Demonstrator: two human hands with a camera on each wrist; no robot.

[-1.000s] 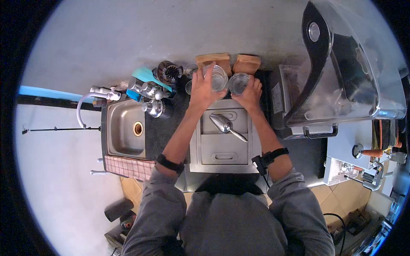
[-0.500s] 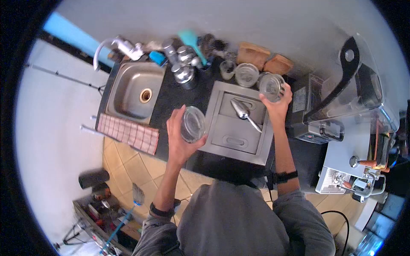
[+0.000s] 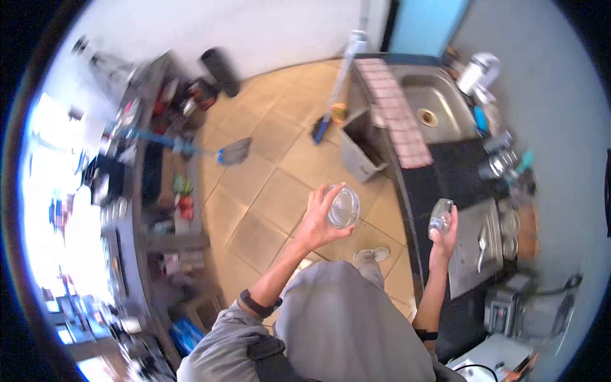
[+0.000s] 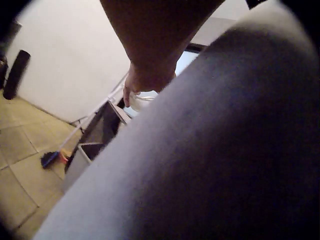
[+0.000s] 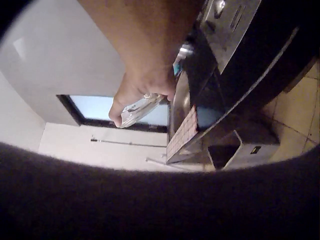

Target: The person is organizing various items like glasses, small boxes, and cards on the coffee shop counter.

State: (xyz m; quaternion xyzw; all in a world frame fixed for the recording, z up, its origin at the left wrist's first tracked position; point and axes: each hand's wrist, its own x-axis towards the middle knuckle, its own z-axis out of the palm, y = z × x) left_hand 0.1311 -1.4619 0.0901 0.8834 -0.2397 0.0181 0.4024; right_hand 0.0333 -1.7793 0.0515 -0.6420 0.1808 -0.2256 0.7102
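Observation:
My left hand (image 3: 314, 224) grips a round clear glass (image 3: 344, 207) from its side, out over the tiled floor with the mouth showing to the head camera. A second clear glass (image 3: 440, 218) is in my right hand (image 3: 444, 242), tilted, near the counter's inner side, fingers and thumb around it. In the left wrist view, a sleeve hides much of the scene and only a bit of the left glass (image 4: 142, 102) shows below the fingers. The right wrist view shows the right glass (image 5: 141, 111) held between thumb and fingers.
Black counter (image 3: 439, 184) with a sink (image 3: 445, 95), checked cloth (image 3: 398, 114) and steel panel (image 3: 464, 261) bearing a metal scoop (image 3: 482, 247) runs along the right. A grey bin (image 3: 363, 167) and brooms (image 3: 235, 153) stand on the floor. Cluttered shelves (image 3: 143, 210) line the left.
Both glasses have been lifted from the back of the counter. The person has turned left, away from the counter; the left hand's glass now hangs over the floor, the right one near the counter.

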